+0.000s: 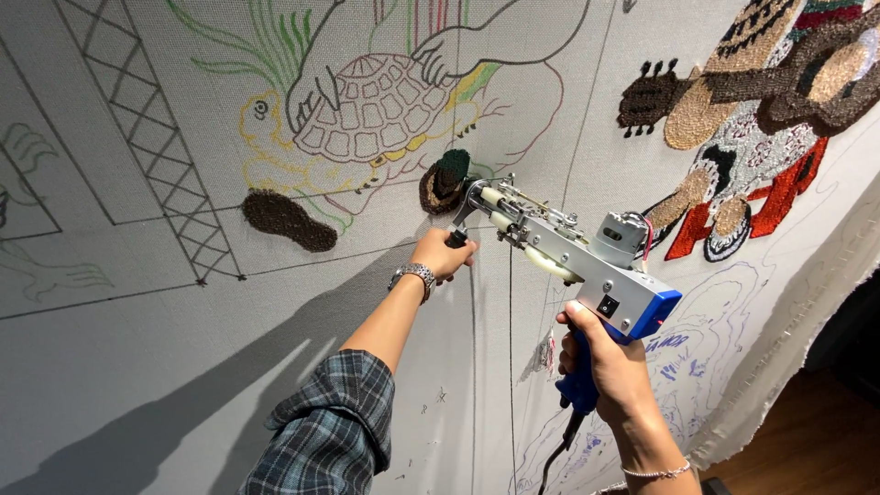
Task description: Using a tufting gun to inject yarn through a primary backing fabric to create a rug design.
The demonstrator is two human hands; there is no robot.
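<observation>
Nearest the camera: plaid sleeve (325,426) on the left arm, at 7 o'clock in frame. One thin bracelet (655,473) on the right wrist, at 5 o'clock.

Right hand (610,367): grip closed around the blue handle of the tufting gun (577,266); power cord (555,458) drops from the handle base. Left hand (445,252), with one metal wristwatch (414,275), grip closed on the gun's front handle just behind the needle end.

Gun location: centre frame, body slanting up toward 10 o'clock, tip meeting the backing cloth (137,302) at a small dark tufted patch (446,179).

Judgement on technique: keep the tip pressed square into the cloth, both hands steady, travel along the drawn outline, and keep the cord clear of the arm.

Count, far plane on the cloth:
- tufting guns: 1
- brown tufted foot shapes below the turtle: 2 (second one (289,220) at 9 o'clock of the gun tip)
- outlined turtle drawing (371,110): 1, untufted shell
- tufted guitar-player figure (761,119): 1, at 2 o'clock
- lattice tower outline (151,137): 1, at 10 o'clock

Wood floor (807,431) shows at lower right.
</observation>
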